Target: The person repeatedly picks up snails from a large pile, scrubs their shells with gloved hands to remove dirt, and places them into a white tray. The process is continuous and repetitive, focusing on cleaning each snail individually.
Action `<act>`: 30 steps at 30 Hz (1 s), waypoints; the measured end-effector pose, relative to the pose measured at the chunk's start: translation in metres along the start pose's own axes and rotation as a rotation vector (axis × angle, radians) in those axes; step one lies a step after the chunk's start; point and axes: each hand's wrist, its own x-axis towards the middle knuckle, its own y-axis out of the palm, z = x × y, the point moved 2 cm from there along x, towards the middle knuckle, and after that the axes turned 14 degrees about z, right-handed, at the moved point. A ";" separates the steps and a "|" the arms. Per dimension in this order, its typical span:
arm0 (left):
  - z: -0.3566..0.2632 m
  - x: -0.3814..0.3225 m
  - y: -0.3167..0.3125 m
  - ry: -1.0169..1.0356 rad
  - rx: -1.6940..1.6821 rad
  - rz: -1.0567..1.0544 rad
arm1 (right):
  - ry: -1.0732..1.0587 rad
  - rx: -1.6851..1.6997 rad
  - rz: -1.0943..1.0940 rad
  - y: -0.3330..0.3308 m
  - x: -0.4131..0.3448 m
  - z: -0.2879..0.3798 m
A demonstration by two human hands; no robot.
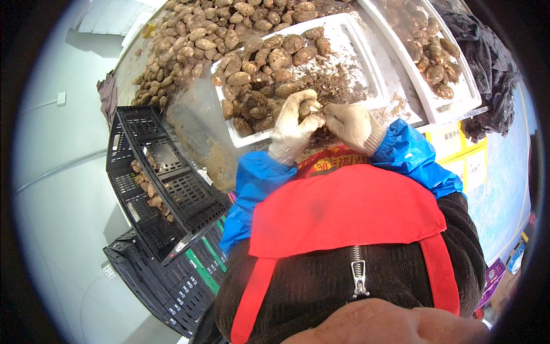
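Observation:
A small brown taro corm (308,107) with pale patches sits in my gloved left hand (293,124), gripped between thumb and curled fingers. My right hand (351,124), also in a whitish knit glove, has its fingers closed together and pinches at the corm's right side. Whether a small tool is inside those fingers is hidden. Both hands are at the near edge of a white foam tray (374,73). Several taro corms (279,58) fill its left and far part. Loose brown root fibres and peel scraps (333,84) are strewn across its right part.
A large heap of taro corms (193,47) covers the table beyond the tray. To the right is a second foam tray (464,96) with corms. On my left, a black plastic crate (189,193) with some corms rests above stacked black crates (172,288). Dark cloth (494,64) hangs far right.

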 end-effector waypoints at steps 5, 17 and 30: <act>-0.002 -0.002 0.008 0.133 -0.068 -0.013 | 0.183 -0.003 -0.162 -0.011 0.004 -0.011; 0.000 -0.006 0.001 -0.005 0.114 0.016 | -0.097 -0.083 -0.095 -0.003 -0.006 0.013; -0.013 -0.004 0.014 0.293 0.279 -0.108 | 0.051 0.188 -0.032 0.001 0.000 -0.024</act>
